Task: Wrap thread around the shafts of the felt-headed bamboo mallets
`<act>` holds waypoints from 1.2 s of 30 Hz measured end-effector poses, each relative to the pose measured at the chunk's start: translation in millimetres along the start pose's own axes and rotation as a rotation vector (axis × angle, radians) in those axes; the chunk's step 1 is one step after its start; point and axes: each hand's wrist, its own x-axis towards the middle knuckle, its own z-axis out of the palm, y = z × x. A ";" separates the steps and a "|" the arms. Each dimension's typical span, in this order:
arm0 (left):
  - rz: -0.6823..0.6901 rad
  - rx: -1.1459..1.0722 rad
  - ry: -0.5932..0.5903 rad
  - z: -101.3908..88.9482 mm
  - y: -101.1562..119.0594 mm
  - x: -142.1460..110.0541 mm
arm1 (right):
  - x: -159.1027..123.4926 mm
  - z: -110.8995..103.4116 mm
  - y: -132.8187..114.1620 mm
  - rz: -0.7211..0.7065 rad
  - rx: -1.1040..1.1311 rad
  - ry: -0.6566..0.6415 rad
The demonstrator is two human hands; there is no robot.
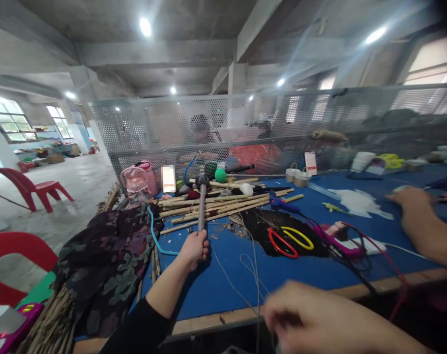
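Note:
My left hand (194, 250) is wrapped around the lower end of a grey stick (202, 209). It slants away from me over the blue table, and a dark round knob (202, 181) tops its far end. Blurred by motion, my right hand (300, 314) is low at the table's near edge with its fingers curled in; what they hold, if anything, I cannot make out. A thin grey string (255, 275) runs loosely over the table and down past the edge close to these fingers. Pale wooden sticks (223, 206) lie in a loose pile beyond my left hand.
Red-and-yellow-handled scissors (284, 243) lie on black cloth. A co-worker's arm (418, 211) rests at the right. Nearby are a purple-and-white device (341, 241) with cables, a green ball (220, 175) and a pink bag (138, 182). A perforated metal screen (164, 118) stands behind; patterned cloth (108, 260) hangs left.

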 end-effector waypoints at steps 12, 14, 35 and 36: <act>0.072 0.093 0.001 -3.8 -1.5 2.9 | 204.1 0.2 3.9 0.124 0.857 0.223; 0.088 0.108 0.004 -1.9 -1.2 3.1 | 203.0 4.4 5.0 0.135 0.860 0.112; -0.136 -0.466 -0.111 8.3 10.2 -9.2 | 184.3 -6.1 30.5 0.143 0.906 0.144; -0.151 -0.493 -0.114 9.3 10.7 -10.4 | 184.3 -6.2 31.2 0.123 0.886 0.163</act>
